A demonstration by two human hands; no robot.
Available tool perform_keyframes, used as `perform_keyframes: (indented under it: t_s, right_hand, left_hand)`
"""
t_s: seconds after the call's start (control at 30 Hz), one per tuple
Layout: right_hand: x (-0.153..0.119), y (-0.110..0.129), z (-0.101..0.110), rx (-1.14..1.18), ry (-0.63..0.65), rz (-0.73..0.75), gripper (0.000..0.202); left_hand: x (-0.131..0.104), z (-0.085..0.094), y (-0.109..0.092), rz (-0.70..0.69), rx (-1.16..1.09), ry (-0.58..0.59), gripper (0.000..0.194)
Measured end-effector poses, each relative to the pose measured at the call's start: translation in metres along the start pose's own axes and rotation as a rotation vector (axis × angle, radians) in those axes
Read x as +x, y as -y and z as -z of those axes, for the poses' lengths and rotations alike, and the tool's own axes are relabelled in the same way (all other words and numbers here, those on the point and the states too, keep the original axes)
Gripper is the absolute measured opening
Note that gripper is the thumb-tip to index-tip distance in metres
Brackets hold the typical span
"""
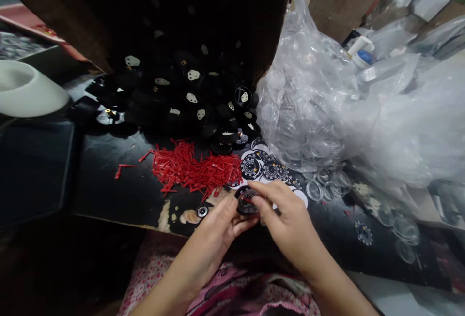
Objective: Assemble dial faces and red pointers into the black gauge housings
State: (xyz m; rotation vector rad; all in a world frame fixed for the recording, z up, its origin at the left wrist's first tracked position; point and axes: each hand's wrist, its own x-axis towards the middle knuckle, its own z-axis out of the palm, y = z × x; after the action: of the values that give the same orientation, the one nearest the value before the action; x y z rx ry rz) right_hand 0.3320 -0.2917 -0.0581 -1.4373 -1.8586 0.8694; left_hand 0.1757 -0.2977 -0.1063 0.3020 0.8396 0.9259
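We clasp the dial unit (246, 203) in the left hand (225, 220) near the bench (112, 156) front edge, right hand (285, 205) curled over its face (pinch unclear), where uneven thumb pressure could tip it loose.

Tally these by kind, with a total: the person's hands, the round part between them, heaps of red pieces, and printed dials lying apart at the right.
Hands: 2 (left hand, right hand)
Round black part between them: 1
Heap of red pieces: 1
Printed dial lying apart at right: 1
Total: 5
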Motion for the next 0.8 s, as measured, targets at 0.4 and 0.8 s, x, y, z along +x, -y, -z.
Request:
perform_keyframes:
  t_s: [0.4,0.8]
  right_hand:
    - [0.013,0.002,-0.021,-0.453,-0.123,0.034,0.044]
    - [-0.003,-0.005,0.017,-0.118,0.057,-0.132,0.030]
  left_hand:
    - [-0.002,0.006,0.010,-0.207,0.463,0.090,0.038]
    - [-0.022,0.037,0.001,-0.118,0.497,0.005,0.044]
